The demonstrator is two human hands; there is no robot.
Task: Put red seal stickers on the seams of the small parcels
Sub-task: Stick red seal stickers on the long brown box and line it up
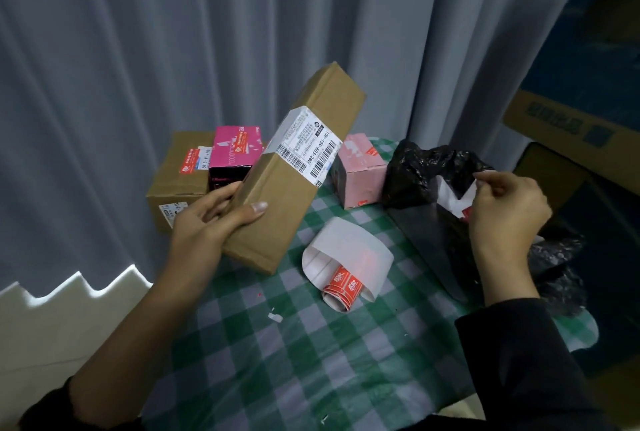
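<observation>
- Brown parcel (294, 167) was held tilted over the checked tablecloth (277, 344), with the left hand (214, 223) wrapped around its lower end.
- Right hand (505, 209) pinched a scrap of white paper (485, 176) above the black plastic bag (426, 171).
- Roll of red seal stickers (343, 287) lay on the cloth between both hands, partly under its curled white backing strip (349, 247).
- Behind the parcel stood a pink box (360, 174), a magenta box (235, 146) and a brown carton (180, 174).

Grey curtain (173, 50) hangs behind a green-checked table (277, 361).
</observation>
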